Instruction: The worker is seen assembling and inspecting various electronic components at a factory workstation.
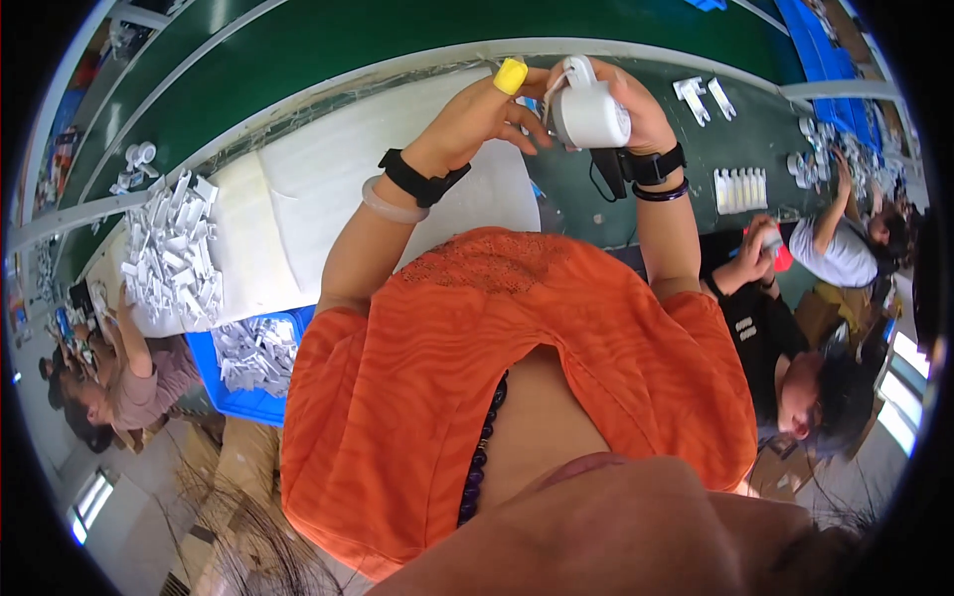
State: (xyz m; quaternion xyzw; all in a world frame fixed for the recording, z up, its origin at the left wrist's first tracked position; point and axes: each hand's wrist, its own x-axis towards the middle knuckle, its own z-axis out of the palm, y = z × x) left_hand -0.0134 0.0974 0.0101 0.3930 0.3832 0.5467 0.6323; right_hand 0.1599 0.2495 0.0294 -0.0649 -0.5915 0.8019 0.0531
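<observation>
Above the far part of the work table, my right hand (641, 111) is wrapped round a white plastic device (594, 117), a short round body with a looped tab on top and a greyer face toward the left. My left hand (475, 121) is just left of that face, its fingers bent loosely and apart. Yellow wrapping (511, 76) covers the tip of its thumb. Whether the left fingertips touch the device I cannot tell. A thin pale strand (550, 97) hangs by the tab, and its other end is hidden.
Pale sheeting (328, 233) covers the table's left part, with a heap of white plastic parts (174, 253). A blue bin (224, 399) holds more. Right lie loose white pieces (693, 101) and a row of several (740, 191). A green surface (397, 35) runs beyond. Co-workers flank both sides.
</observation>
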